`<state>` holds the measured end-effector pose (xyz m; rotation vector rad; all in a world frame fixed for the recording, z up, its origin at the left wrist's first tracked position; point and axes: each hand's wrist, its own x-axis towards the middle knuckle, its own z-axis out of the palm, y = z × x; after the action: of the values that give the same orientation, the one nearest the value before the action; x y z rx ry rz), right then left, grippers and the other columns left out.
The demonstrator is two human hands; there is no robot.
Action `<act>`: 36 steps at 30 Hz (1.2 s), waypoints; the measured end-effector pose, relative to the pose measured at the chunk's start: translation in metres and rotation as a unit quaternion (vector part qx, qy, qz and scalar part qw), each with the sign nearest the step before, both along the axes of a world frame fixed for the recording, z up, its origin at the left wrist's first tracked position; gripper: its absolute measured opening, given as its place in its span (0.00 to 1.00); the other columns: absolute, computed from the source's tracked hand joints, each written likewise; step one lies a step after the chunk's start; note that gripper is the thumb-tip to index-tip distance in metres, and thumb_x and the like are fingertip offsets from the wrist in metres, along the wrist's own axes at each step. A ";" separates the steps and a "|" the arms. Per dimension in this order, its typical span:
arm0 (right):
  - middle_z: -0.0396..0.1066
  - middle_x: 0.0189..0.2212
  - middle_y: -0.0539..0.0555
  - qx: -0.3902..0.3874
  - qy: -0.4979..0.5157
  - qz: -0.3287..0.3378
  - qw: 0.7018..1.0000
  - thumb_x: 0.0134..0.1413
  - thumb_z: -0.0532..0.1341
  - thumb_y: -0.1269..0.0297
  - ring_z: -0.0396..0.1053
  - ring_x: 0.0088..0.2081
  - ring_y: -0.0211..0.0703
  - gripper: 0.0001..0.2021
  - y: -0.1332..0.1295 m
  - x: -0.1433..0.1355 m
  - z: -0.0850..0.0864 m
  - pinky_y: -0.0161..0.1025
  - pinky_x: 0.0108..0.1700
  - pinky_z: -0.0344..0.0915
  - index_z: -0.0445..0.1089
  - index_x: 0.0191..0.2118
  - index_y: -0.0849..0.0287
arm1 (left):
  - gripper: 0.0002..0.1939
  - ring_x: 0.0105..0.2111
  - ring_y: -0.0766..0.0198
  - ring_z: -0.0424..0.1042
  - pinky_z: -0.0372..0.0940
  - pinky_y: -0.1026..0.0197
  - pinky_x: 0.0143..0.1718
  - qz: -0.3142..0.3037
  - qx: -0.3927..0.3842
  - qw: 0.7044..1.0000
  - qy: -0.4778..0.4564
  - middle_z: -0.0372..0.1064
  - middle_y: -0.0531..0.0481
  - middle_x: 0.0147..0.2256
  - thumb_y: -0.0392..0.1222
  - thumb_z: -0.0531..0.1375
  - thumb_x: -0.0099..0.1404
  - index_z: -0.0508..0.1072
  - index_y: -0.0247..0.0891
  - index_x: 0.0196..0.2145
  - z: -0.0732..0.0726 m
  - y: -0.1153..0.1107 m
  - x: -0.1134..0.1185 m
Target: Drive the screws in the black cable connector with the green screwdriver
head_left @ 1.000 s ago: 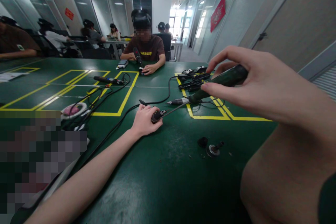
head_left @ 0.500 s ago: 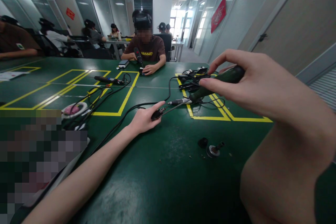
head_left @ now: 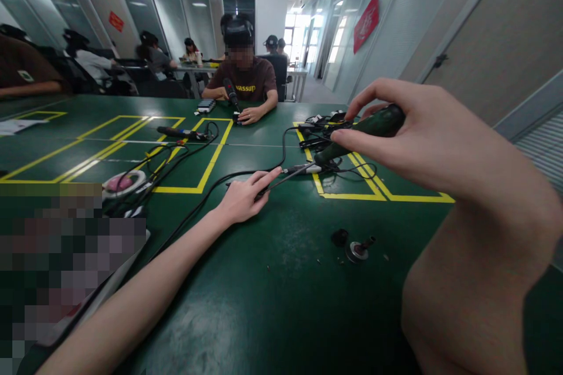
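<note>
In my right hand (head_left: 396, 129) is the dark green handle of a screwdriver (head_left: 378, 125), pinched between thumb and fingers. Its thin shaft slants down to the left, and the tip ends at my left hand (head_left: 246, 194). That hand is closed around a small dark part, mostly hidden by the fingers. A round metal piece with a stem (head_left: 357, 251) and a black cap (head_left: 339, 238) lie on the green table (head_left: 281, 316) in front, among tiny bits.
Black cables and connectors (head_left: 323, 129) lie behind the screwdriver. At left are a black tool (head_left: 182, 133), a white ring with pink inside (head_left: 124, 181) and looped cables. Across the table, a person (head_left: 246, 79) holds a tool. Yellow tape marks the tabletop.
The fingers of my left hand have shifted over the dark part, which now shows less. My right hand has moved slightly left and up with the screwdriver.
</note>
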<state>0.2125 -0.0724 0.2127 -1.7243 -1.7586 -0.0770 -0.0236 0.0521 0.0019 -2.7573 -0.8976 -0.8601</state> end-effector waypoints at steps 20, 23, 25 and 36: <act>0.74 0.29 0.50 0.015 -0.018 0.101 0.995 0.51 0.66 0.51 0.71 0.29 0.47 0.10 -0.007 0.007 0.000 0.43 0.29 0.63 0.70 0.34 0.50 | 0.17 0.21 0.65 0.64 0.50 0.62 0.28 0.085 -0.142 0.980 -0.109 0.65 0.54 0.18 0.47 0.62 0.63 0.67 0.40 0.20 -0.003 -0.004 0.004; 0.76 0.33 0.52 0.029 -0.024 0.125 0.991 0.48 0.66 0.49 0.73 0.34 0.49 0.13 -0.011 0.008 -0.001 0.45 0.33 0.66 0.71 0.35 0.50 | 0.16 0.21 0.65 0.64 0.50 0.62 0.28 0.087 -0.148 0.980 -0.098 0.66 0.53 0.19 0.48 0.62 0.64 0.68 0.40 0.21 -0.002 -0.004 0.005; 0.77 0.33 0.53 0.033 -0.028 0.110 0.993 0.49 0.65 0.45 0.73 0.34 0.49 0.16 -0.012 0.007 -0.001 0.44 0.33 0.65 0.72 0.34 0.52 | 0.16 0.21 0.64 0.64 0.49 0.62 0.28 0.085 -0.148 0.981 -0.089 0.66 0.53 0.19 0.48 0.61 0.64 0.68 0.40 0.21 -0.002 -0.004 0.005; 0.76 0.29 0.52 0.028 -0.016 0.103 0.994 0.45 0.66 0.49 0.73 0.32 0.48 0.14 -0.007 0.010 -0.001 0.44 0.31 0.64 0.74 0.33 0.53 | 0.17 0.22 0.63 0.68 0.51 0.62 0.29 0.061 -0.127 0.988 -0.065 0.68 0.52 0.19 0.48 0.63 0.63 0.65 0.41 0.21 -0.005 -0.005 0.005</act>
<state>0.2227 -0.0796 0.2115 -1.4996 -1.9296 -0.0639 -0.0184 0.0468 -0.0031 -2.8422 -1.2676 -0.9754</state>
